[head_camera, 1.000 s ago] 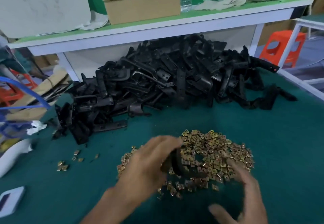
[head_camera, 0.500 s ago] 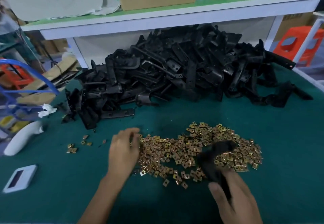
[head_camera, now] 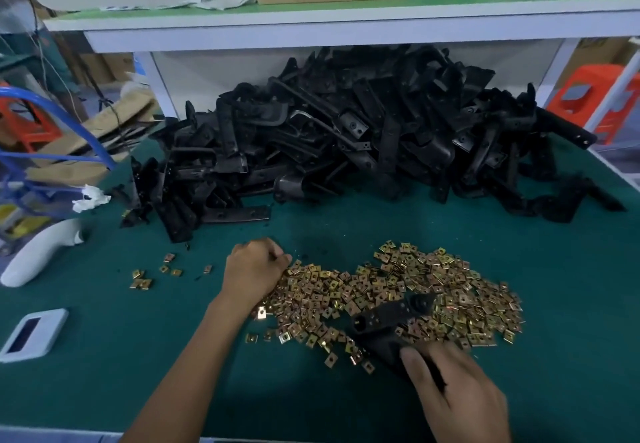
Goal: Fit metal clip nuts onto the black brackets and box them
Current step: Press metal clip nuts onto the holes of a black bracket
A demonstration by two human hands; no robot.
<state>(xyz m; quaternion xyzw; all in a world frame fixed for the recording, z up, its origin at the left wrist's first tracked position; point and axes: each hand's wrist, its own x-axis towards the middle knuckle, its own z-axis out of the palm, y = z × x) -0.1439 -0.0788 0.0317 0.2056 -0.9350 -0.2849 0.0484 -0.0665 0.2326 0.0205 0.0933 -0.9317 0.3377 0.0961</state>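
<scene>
no legible text, label or number anywhere

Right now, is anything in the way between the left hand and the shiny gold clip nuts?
Nothing visible is. The left hand sits right at the left edge of the clip nuts, knuckles up, with its fingertips hidden underneath.
</scene>
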